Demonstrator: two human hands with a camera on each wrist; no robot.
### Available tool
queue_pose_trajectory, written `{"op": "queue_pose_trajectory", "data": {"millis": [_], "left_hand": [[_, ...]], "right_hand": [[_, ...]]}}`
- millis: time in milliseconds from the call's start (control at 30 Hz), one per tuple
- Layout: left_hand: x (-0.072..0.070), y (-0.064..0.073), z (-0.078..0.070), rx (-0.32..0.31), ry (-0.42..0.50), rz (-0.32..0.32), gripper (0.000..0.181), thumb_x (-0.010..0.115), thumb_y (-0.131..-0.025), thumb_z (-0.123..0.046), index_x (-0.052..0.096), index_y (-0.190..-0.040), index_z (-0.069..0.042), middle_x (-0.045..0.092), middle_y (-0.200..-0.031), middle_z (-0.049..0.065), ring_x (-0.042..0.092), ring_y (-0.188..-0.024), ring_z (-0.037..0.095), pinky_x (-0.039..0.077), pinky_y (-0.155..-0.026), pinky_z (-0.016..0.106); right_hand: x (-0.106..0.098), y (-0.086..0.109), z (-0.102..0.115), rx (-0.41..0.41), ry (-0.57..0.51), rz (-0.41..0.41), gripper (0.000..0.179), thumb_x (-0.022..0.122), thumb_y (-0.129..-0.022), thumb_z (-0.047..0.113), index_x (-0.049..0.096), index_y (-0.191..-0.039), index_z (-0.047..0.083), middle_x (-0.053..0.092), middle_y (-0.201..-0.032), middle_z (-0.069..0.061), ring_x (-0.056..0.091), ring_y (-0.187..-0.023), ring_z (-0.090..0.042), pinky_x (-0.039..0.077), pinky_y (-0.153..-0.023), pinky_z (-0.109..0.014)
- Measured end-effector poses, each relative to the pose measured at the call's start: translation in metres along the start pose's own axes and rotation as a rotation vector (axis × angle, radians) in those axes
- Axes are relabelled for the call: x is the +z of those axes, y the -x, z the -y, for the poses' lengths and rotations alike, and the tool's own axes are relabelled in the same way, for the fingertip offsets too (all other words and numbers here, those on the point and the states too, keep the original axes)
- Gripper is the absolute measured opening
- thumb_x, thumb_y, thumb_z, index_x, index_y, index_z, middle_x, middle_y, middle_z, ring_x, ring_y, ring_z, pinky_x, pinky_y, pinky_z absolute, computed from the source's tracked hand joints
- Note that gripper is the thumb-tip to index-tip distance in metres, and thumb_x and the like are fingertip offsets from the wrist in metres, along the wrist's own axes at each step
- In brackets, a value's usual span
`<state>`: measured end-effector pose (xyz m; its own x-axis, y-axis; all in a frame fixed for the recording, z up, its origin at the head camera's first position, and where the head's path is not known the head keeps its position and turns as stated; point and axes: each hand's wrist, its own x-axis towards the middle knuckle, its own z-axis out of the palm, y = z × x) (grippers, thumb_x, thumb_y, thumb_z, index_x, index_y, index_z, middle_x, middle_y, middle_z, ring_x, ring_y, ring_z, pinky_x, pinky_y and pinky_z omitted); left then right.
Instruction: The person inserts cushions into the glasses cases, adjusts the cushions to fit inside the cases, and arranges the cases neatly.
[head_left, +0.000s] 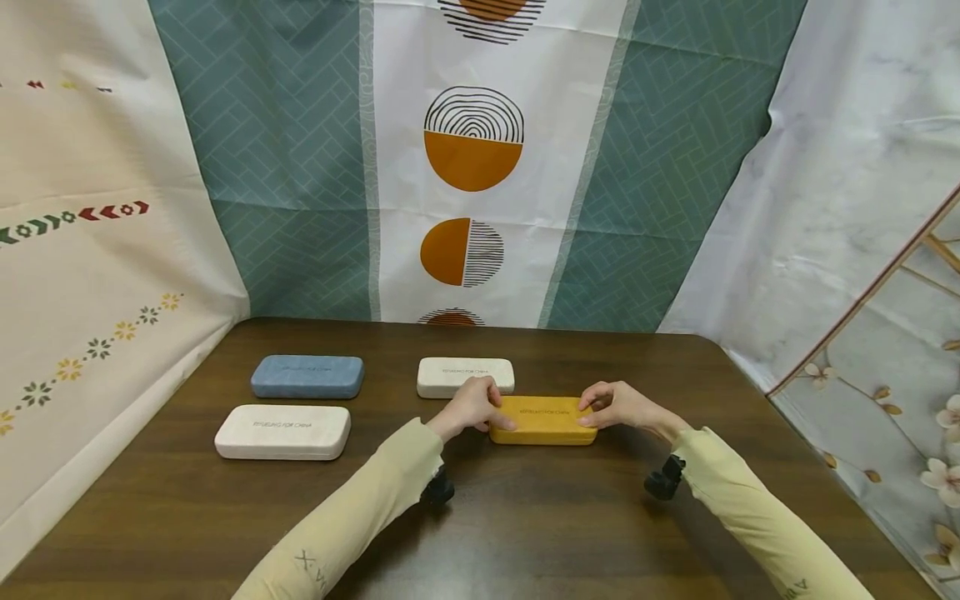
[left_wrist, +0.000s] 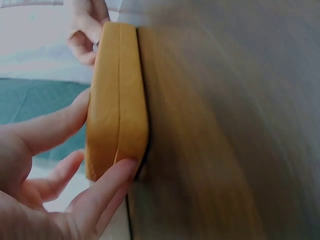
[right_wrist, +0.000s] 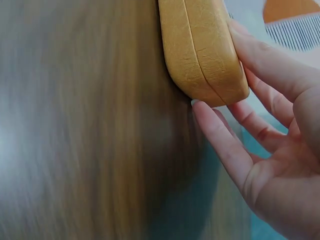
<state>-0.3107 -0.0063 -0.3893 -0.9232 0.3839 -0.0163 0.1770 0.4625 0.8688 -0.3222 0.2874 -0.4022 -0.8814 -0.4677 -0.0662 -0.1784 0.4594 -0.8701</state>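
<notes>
A yellow glasses case (head_left: 543,423) with dark lettering on its lid lies shut on the brown table, in front of a white glasses case (head_left: 453,383). At its left end my left hand (head_left: 471,407) pinches it, thumb on the lid and fingers at the end, as the left wrist view shows on the yellow case (left_wrist: 112,105). My right hand (head_left: 630,408) holds the opposite end in the same way. From the right wrist, that hand (right_wrist: 280,135) has its thumb on the top edge and fingertips low against the rounded end.
On the left of the table (head_left: 525,525) lie a blue glasses case (head_left: 307,377) and, nearer, another white glasses case (head_left: 283,433). A patterned cloth (head_left: 300,167) hangs behind the table's back edge, with more fabric at both sides.
</notes>
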Motion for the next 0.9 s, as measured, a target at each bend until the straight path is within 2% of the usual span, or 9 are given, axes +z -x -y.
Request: {"op": "queue_pose_trajectory", "data": {"millis": [133,267,433,533,700,900], "left_hand": [[-0.021,0.010,0.009,-0.028,0.001,0.052,0.037,0.083,-0.063,-0.006,0.051,-0.079,0.004,0.049,-0.077,0.010,0.055,-0.070,0.019,0.051,-0.052,0.031],[-0.039,0.016,0.018,-0.044,0.007,0.089,0.034,0.082,-0.063,-0.004,0.052,-0.076,0.005,0.049,-0.072,0.007,0.054,-0.067,0.017,0.051,-0.053,0.031],[-0.057,0.027,0.030,-0.068,0.014,0.103,0.032,0.082,-0.063,-0.005,0.055,-0.077,0.003,0.048,-0.063,0.003,0.052,-0.059,0.014,0.051,-0.054,0.030],[-0.066,0.035,0.039,-0.056,0.018,0.110,0.030,0.082,-0.063,-0.005,0.057,-0.078,0.003,0.047,-0.061,0.002,0.050,-0.056,0.011,0.051,-0.053,0.028],[-0.079,0.043,0.050,-0.018,0.058,0.140,0.029,0.081,-0.066,-0.006,0.058,-0.081,0.004,0.048,-0.064,0.003,0.048,-0.057,0.012,0.050,-0.054,0.027],[-0.085,0.047,0.057,-0.018,0.077,0.151,0.030,0.081,-0.067,-0.008,0.059,-0.083,0.004,0.049,-0.067,0.005,0.049,-0.059,0.013,0.051,-0.056,0.029]], "right_hand": [[0.018,-0.012,0.011,-0.032,0.034,0.034,0.022,0.074,-0.075,0.007,0.063,-0.090,-0.004,0.051,-0.101,-0.015,0.051,-0.082,-0.029,0.050,-0.063,-0.032],[0.035,-0.021,0.022,-0.056,0.030,0.049,0.021,0.074,-0.075,0.005,0.062,-0.090,-0.005,0.051,-0.099,-0.015,0.052,-0.079,-0.029,0.050,-0.062,-0.033],[0.053,-0.027,0.032,-0.067,0.030,0.056,0.022,0.075,-0.075,0.010,0.063,-0.088,-0.002,0.051,-0.095,-0.012,0.052,-0.072,-0.022,0.050,-0.061,-0.031],[0.063,-0.029,0.037,-0.081,0.042,0.062,0.024,0.076,-0.074,0.015,0.063,-0.087,0.000,0.051,-0.093,-0.011,0.052,-0.070,-0.020,0.050,-0.061,-0.031],[0.074,-0.033,0.044,-0.104,0.057,0.046,0.024,0.077,-0.073,0.017,0.064,-0.086,0.002,0.053,-0.089,-0.010,0.052,-0.069,-0.020,0.048,-0.058,-0.029],[0.082,-0.033,0.048,-0.089,0.063,0.039,0.025,0.078,-0.072,0.019,0.064,-0.086,0.003,0.056,-0.083,-0.007,0.051,-0.065,-0.017,0.045,-0.054,-0.026]]}}
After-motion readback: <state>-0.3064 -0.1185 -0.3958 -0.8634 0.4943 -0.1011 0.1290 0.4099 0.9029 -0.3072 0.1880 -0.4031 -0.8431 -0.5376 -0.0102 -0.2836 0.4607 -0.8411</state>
